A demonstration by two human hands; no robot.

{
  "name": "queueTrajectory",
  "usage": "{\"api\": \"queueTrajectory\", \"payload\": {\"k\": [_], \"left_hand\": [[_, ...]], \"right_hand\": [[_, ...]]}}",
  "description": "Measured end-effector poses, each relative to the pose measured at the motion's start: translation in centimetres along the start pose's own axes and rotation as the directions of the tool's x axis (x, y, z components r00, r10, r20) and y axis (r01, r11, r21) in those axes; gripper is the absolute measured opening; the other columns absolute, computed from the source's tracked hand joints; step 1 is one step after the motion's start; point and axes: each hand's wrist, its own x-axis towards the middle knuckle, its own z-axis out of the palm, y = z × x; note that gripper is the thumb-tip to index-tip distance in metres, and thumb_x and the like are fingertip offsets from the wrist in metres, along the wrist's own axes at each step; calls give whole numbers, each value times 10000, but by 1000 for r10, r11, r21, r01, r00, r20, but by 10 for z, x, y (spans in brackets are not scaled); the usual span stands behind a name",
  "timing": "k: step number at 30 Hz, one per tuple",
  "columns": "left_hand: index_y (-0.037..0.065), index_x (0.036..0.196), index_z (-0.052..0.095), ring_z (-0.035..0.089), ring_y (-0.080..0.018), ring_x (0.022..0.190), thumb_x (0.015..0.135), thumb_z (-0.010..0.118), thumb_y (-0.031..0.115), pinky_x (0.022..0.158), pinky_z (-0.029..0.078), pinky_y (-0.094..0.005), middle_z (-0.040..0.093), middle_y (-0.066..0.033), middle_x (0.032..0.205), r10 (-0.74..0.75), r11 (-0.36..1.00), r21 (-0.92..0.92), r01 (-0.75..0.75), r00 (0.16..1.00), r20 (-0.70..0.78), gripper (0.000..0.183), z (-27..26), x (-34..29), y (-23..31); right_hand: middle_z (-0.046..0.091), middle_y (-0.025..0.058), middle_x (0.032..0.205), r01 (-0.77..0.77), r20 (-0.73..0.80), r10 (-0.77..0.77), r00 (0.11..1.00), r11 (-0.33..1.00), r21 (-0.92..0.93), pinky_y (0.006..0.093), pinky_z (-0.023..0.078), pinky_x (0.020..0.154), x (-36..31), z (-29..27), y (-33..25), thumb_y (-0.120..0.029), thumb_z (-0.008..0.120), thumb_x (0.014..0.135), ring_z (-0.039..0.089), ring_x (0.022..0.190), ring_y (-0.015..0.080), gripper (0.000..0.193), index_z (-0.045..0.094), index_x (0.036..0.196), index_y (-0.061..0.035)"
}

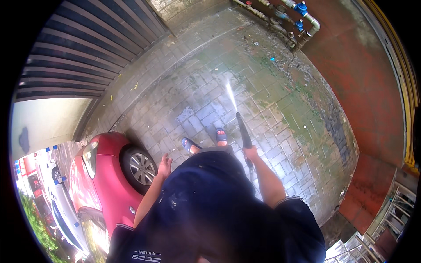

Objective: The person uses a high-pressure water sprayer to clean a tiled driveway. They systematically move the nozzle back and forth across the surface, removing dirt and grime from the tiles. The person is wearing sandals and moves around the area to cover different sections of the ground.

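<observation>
My right hand (250,153) is wrapped round a black pressure washer wand (243,128), which points away from me over the ground. From its tip a white water jet (231,96) shoots forward onto the wet brick paving (206,94). My left hand (165,165) hangs free on the other side with its fingers apart and holds nothing. It is nearest to the front wheel (139,167) of a red car (109,153), without touching it. My feet in dark blue slippers (221,135) stand just behind the jet.
A slatted metal gate (83,48) rises at the far left. Pipes with blue valves (300,24) run along the far right, beside a red-brown wall (359,101). Mossy dirt and scraps (302,90) line its foot. Metal racks (390,215) stand at the lower right.
</observation>
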Motion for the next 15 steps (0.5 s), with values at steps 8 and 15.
{"api": "queueTrajectory", "payload": {"k": [8,15], "left_hand": [[32,1383,293,527,-382,1135,959,425,320,970,407,-413,545,-271,1202,-15,1000,10,15,1000,17,529,3,2,7],[38,1393,282,527,-376,1140,962,421,316,974,406,-407,549,-263,1205,-27,1000,-2,27,999,23,532,2,1,13]], "right_hand": [[579,92,600,45,-35,-48,998,994,-98,341,446,460,-9,1,-14,-139,636,722,562,484,175,173,593,787,15],[592,86,609,130,0,-131,991,983,-127,329,457,489,-11,1,-25,-141,632,713,584,519,180,168,605,774,13]]}}
